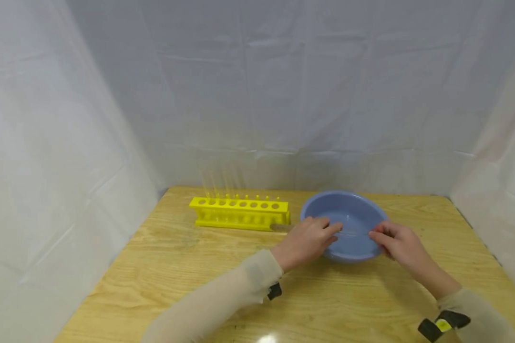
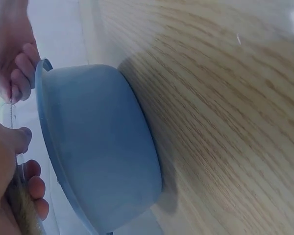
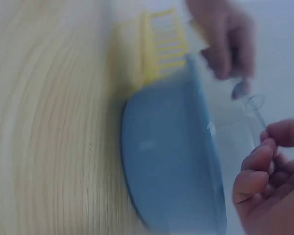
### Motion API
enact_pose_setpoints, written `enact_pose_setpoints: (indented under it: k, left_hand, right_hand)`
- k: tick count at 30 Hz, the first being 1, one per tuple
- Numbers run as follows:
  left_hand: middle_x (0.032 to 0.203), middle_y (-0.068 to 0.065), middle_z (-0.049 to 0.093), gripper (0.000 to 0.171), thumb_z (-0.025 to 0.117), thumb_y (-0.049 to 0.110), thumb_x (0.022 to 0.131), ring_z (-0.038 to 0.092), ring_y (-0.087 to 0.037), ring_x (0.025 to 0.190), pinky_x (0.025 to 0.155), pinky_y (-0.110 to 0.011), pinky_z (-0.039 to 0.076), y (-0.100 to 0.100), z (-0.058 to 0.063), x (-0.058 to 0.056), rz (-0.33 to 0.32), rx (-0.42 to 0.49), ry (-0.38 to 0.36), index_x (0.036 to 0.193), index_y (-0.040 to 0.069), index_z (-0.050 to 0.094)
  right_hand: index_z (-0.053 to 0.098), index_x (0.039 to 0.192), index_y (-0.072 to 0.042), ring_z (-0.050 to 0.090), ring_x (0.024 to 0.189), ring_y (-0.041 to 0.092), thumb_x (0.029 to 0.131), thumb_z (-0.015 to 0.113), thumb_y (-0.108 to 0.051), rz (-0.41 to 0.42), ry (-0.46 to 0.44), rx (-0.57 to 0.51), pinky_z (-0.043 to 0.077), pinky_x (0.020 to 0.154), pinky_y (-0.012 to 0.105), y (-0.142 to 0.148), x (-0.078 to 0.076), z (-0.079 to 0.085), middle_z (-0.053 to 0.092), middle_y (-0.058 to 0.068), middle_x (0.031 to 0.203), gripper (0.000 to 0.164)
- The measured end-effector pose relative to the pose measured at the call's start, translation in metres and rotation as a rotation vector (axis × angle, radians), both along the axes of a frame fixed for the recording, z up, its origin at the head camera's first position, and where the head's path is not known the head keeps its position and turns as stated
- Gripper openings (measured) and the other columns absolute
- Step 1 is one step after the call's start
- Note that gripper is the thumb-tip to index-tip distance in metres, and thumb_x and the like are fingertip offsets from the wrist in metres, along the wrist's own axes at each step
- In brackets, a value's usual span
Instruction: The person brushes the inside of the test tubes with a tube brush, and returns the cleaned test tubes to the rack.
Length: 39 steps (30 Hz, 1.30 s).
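Over the blue basin (image 1: 347, 209), my left hand (image 1: 306, 240) grips a clear test tube (image 1: 348, 234) lying nearly level, fingers curled round it in the left wrist view. A test tube brush runs inside the tube; its brown bristles (image 2: 23, 205) fill the part by the left palm and show beyond that hand in the head view. From the tube's mouth, at the right, comes the brush's twisted wire (image 3: 257, 113). Thumb and fingers of my right hand (image 1: 401, 245) pinch that wire above the basin's right rim.
A yellow test tube rack (image 1: 240, 206) stands left of the basin, with several clear tubes (image 1: 214, 183) upright at its left end. The wooden table (image 1: 176, 267) is bounded by white sheeting (image 1: 266, 105) at the back and sides.
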State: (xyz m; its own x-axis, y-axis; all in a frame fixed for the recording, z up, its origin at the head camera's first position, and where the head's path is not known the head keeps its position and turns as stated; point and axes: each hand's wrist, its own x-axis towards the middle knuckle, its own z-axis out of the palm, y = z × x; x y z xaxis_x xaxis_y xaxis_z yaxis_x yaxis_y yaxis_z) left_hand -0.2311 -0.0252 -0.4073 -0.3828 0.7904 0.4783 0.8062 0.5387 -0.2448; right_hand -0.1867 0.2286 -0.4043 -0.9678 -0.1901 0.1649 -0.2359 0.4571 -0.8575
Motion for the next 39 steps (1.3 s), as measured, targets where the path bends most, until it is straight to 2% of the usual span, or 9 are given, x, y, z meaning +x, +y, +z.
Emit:
enact_pose_setpoints:
  k: [4,7,17,19,23,28,33,36,39]
  left_hand:
    - [0.081,0.002,0.057,0.022,0.065,0.030,0.100,0.053,-0.014,0.059,0.057,-0.025,0.047,0.001,-0.003,-0.002,0.003,-0.010,0.054,0.118,0.018,0.065]
    - [0.082,0.002,0.059,0.023,0.065,0.029,0.100,0.055,-0.014,0.060,0.058,-0.025,0.048,0.001,-0.002,-0.001,0.008,-0.003,0.028,0.119,0.018,0.065]
    - [0.098,0.003,0.067,0.028,0.062,0.028,0.102,0.063,-0.009,0.076,0.071,-0.019,0.052,0.001,0.004,-0.002,0.013,0.063,-0.238,0.126,0.015,0.066]
    - [0.097,0.003,0.066,0.028,0.063,0.027,0.101,0.062,-0.008,0.075,0.069,-0.019,0.052,0.000,0.004,-0.002,0.011,0.062,-0.252,0.126,0.015,0.066]
    - [0.099,0.003,0.067,0.029,0.064,0.026,0.101,0.062,-0.007,0.076,0.069,-0.017,0.051,0.001,0.005,-0.002,-0.002,0.067,-0.273,0.126,0.015,0.066]
    - [0.099,0.003,0.067,0.029,0.065,0.027,0.100,0.063,-0.007,0.076,0.068,-0.016,0.050,0.001,0.005,-0.002,-0.008,0.074,-0.277,0.126,0.015,0.066]
    - [0.094,0.003,0.066,0.028,0.066,0.027,0.100,0.062,-0.008,0.072,0.065,-0.017,0.049,0.000,0.003,-0.002,-0.011,0.057,-0.241,0.125,0.017,0.066]
    - [0.091,0.003,0.064,0.027,0.066,0.028,0.099,0.058,-0.008,0.068,0.062,-0.016,0.047,-0.001,0.001,-0.003,-0.020,0.044,-0.203,0.124,0.017,0.067]
    - [0.088,0.003,0.062,0.027,0.065,0.030,0.100,0.056,-0.008,0.065,0.061,-0.016,0.046,0.000,0.001,-0.003,-0.021,0.032,-0.158,0.124,0.018,0.066]
  right_hand:
    - [0.056,0.076,-0.004,0.043,0.050,0.011,0.103,0.055,-0.017,0.050,-0.301,-0.252,0.032,0.048,0.035,0.002,-0.005,0.006,0.045,-0.002,0.059,0.030]
    - [0.057,0.081,-0.004,0.044,0.053,0.010,0.104,0.055,-0.018,0.059,-0.297,-0.286,0.033,0.049,0.036,0.003,-0.006,0.003,0.046,-0.003,0.062,0.028]
    - [0.069,0.098,-0.009,0.052,0.068,-0.001,0.083,0.079,0.001,0.035,0.748,0.246,0.043,0.058,0.012,0.000,-0.004,-0.019,0.062,-0.007,0.082,0.021]
    - [0.070,0.098,-0.006,0.052,0.070,-0.001,0.092,0.073,-0.011,0.052,0.859,0.277,0.044,0.060,0.012,0.002,-0.005,-0.020,0.064,-0.005,0.085,0.008]
    - [0.073,0.097,-0.001,0.057,0.070,0.004,0.106,0.051,-0.038,0.045,1.017,0.302,0.046,0.061,0.014,0.003,-0.006,-0.019,0.069,0.002,0.090,0.043]
    - [0.076,0.090,-0.003,0.065,0.072,0.016,0.106,0.053,-0.035,0.052,1.172,0.313,0.051,0.065,0.022,0.004,-0.008,-0.017,0.072,0.004,0.087,0.043]
    - [0.074,0.089,-0.010,0.056,0.067,0.005,0.104,0.058,-0.031,0.096,1.047,0.313,0.046,0.061,0.017,0.005,-0.006,-0.014,0.068,-0.005,0.082,0.029]
    - [0.069,0.088,-0.019,0.046,0.061,-0.002,0.096,0.069,-0.014,0.099,0.811,0.259,0.038,0.056,0.012,0.004,-0.001,-0.010,0.061,-0.010,0.076,0.010]
    - [0.065,0.085,-0.021,0.043,0.055,0.002,0.090,0.073,-0.003,0.071,0.533,0.163,0.038,0.051,0.017,0.003,0.004,-0.006,0.057,-0.006,0.068,0.020]
